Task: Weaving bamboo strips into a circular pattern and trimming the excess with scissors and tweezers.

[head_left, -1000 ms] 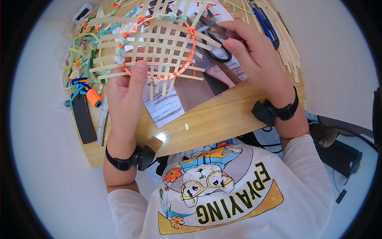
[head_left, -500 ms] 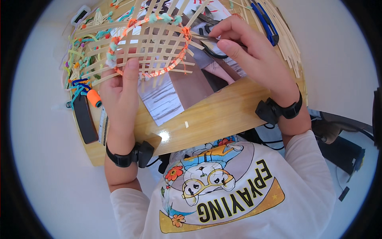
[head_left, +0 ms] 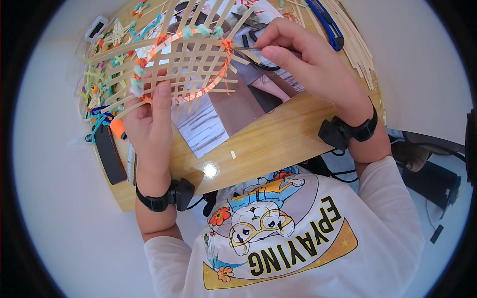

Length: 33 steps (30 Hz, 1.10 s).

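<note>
Head view: my left hand [head_left: 148, 124] is clamping bamboo latticework [head_left: 189, 64], right hand [head_left: 310, 60] pinching a thin metal tool [head_left: 247, 48], likely working the rim [head_left: 227, 46], needing steadiness.

We see a light wooden bench [head_left: 258, 141]. A printed sheet [head_left: 201, 131] lies across its middle, a small pale scrap [head_left: 233, 155] at six o'clock. At eight we find a dark oblong case [head_left: 110, 158] beside a ruler [head_left: 131, 163]; at two, a blue cutter [head_left: 328, 25] near pale strips [head_left: 361, 62].

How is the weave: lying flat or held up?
Held up: the left hand grips the weave at its lower left, thumb in front.
</note>
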Motion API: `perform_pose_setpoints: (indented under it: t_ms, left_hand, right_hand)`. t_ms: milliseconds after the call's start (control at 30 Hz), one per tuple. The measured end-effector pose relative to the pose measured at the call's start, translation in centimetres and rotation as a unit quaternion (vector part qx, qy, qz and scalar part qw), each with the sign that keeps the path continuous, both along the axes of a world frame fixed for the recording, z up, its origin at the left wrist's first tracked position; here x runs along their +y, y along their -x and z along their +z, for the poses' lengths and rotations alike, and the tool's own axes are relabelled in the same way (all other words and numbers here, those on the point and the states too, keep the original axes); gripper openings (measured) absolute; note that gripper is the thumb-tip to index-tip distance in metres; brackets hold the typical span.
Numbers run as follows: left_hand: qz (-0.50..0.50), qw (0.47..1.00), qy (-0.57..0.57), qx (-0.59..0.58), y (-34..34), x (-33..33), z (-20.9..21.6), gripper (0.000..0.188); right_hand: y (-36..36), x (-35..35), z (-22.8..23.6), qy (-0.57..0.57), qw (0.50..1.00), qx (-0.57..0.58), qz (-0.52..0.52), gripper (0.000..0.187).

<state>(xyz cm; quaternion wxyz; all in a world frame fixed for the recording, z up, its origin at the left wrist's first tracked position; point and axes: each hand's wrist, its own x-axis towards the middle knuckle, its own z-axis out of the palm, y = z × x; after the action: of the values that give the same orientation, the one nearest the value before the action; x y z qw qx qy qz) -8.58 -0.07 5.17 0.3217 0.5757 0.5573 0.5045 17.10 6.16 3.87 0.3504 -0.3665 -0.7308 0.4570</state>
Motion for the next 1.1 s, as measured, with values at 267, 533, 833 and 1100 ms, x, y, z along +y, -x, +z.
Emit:
perform_pose_setpoints:
  t_ms: [267,533,833,1100]
  left_hand:
    - [0.006,1.000,0.001,-0.003,-0.2,-0.1,-0.1,0.030]
    - [0.003,1.000,-0.004,0.006,-0.2,0.2,-0.2,0.030]
    - [0.036,0.999,0.034,0.002,-0.2,0.5,0.0,0.031]
    - [0.013,1.000,0.017,-0.007,-0.2,0.5,-0.1,0.031]
  right_hand:
    - [0.0,0.3,-0.5,-0.043,0.998,0.033,-0.022,0.012]
    - [-0.1,0.2,-0.5,-0.042,0.998,0.041,-0.011,0.012]
    - [-1.1,0.5,0.4,0.001,0.999,0.000,0.054,0.014]
    - [-1.1,0.3,0.4,0.032,0.998,0.010,0.062,0.018]
